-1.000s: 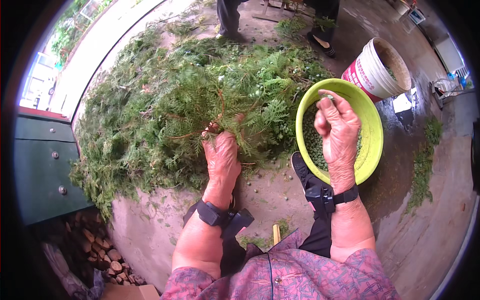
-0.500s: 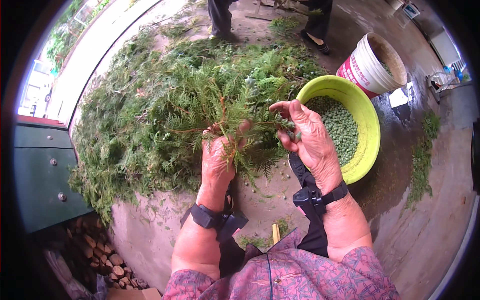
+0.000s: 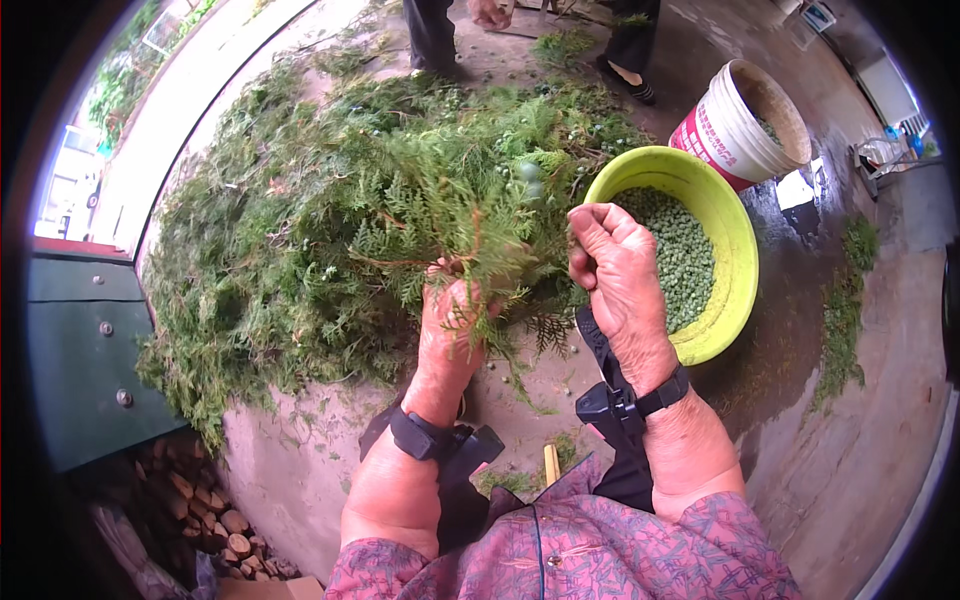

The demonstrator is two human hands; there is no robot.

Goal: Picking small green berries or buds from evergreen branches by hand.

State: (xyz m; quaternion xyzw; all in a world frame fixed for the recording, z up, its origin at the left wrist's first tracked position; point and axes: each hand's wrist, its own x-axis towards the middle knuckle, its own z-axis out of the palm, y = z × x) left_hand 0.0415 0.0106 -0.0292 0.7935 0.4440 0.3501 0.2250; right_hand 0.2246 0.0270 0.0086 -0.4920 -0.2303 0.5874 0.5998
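My left hand (image 3: 450, 325) is closed around a leafy conifer branch (image 3: 420, 225), holding it up over a big heap of cut green branches (image 3: 290, 260). Beside it, my right hand (image 3: 628, 275) has its fingers curled and pressed together near the left rim of a yellow-green bucket (image 3: 738, 240). What those fingers hold, if anything, is hidden. Many small round green cones (image 3: 688, 262) lie inside the bucket, partly covered by my right hand.
A white and red bucket (image 3: 735, 125) stands behind the yellow-green one. Another person's legs (image 3: 430, 35) and hand (image 3: 490, 14) show beyond the heap. Split firewood (image 3: 215, 510) lies at lower left, below a green metal panel (image 3: 85, 350). Wet floor (image 3: 800, 215) shines at right.
My right hand has drawn its fingers together and lifted slightly off the branch. My left hand moved a little right with the branch, which is blurred. The other person's hand has come into view.
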